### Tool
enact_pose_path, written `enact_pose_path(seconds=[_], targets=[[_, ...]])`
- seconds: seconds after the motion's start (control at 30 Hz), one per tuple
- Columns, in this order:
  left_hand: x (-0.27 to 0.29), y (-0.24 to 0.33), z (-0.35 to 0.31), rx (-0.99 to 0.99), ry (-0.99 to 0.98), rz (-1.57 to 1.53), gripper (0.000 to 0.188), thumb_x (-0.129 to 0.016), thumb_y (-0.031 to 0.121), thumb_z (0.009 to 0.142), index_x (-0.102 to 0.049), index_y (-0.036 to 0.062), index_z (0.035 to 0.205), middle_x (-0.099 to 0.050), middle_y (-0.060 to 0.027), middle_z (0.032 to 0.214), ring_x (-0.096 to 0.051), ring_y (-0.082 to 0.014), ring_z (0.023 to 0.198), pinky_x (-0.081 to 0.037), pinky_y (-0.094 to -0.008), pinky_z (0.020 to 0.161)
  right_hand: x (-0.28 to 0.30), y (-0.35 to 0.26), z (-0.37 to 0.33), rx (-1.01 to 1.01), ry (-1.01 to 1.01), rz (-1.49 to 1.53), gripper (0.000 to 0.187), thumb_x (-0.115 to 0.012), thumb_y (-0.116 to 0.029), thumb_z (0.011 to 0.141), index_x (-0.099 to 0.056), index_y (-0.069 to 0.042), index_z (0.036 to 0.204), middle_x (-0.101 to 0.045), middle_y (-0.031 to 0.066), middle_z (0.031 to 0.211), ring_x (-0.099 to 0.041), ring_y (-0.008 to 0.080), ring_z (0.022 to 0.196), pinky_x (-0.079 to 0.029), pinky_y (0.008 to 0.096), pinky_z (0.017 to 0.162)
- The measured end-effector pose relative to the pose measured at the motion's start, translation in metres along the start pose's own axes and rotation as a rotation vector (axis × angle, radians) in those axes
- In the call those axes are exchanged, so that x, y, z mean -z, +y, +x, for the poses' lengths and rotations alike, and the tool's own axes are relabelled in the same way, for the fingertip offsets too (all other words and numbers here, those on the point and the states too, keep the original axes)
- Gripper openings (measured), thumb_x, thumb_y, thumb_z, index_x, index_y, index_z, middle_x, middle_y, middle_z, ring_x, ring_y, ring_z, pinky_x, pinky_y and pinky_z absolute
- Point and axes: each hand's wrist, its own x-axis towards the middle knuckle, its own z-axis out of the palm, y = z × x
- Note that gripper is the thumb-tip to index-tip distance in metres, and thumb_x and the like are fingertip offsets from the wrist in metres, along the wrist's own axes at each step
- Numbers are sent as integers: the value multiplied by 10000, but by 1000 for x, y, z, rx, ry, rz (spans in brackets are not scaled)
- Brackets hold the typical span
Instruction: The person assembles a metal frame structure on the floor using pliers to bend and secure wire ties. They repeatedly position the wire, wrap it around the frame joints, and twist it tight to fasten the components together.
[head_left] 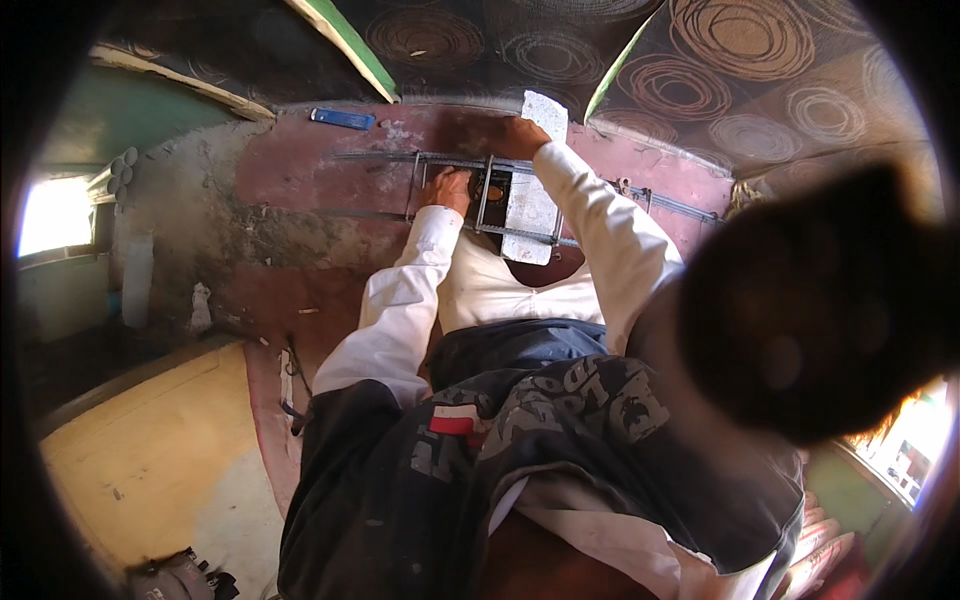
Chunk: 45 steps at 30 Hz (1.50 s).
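Note:
A long cage of thin steel reinforcing bars (390,157) with cross ties lies across the reddish floor in front of me. A whitish, rough slab (533,205) stretches across the cage, its far end past the far bars. At the cage's left part, beside a dark piece (490,187) with an orange-brown spot, my left hand (447,189) has its fingers curled closed. What they grip is hidden. My right hand (525,137) is at the left edge of the slab's far end. Shadow obscures its fingers.
A blue oblong object (342,119) lies beyond the bars at the left. Patterned dark sheeting (560,50) closes off the far side. A yellow board (160,430) lies at the lower left. A large dark blur (810,310) covers much of the right side.

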Motion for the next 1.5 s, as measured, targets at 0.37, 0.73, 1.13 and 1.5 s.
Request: enact_pose_path(seconds=[0.37, 0.73, 1.13, 1.5], targets=[[-38, 8, 16, -2, -13, -62, 221, -511, 227, 903, -673, 173, 1043, -670, -129, 1017, -625, -342, 973, -500, -465, 845, -19, 20, 33, -317, -130, 92, 341, -624, -388, 799, -724, -66, 848, -696, 109, 767, -685, 241, 721, -544, 371, 720], [-28, 1, 44, 115, -131, -448, 242, -648, 321, 792, -712, 92, 838, -678, -147, 799, -656, -328, 794, -505, -412, 751, 32, -24, -1, -127, -154, -145, 344, -531, -334, 883, -645, -73, 1074, -635, 212, 1100, -614, 341, 1046, -478, 431, 905], [-2, -6, 39, 246, -446, -973, 204, -659, 241, 878, -719, 53, 930, -633, -4, 699, -525, -68, 521, -421, -248, 434, -1, -11, -42, -100, 171, -104, 283, -546, -263, 849, -622, -113, 1077, -630, 148, 1044, -591, 313, 1021, -425, 449, 917], [4, 11, 57, 292, -387, -829, 329, -645, 382, 836, -716, 62, 800, -628, -90, 647, -553, -175, 519, -422, -333, 529, 8, -32, -69, 46, 240, -240, 252, -616, -137, 779, -674, -79, 1018, -454, 123, 1262, -416, 324, 1175, -369, 493, 925]])
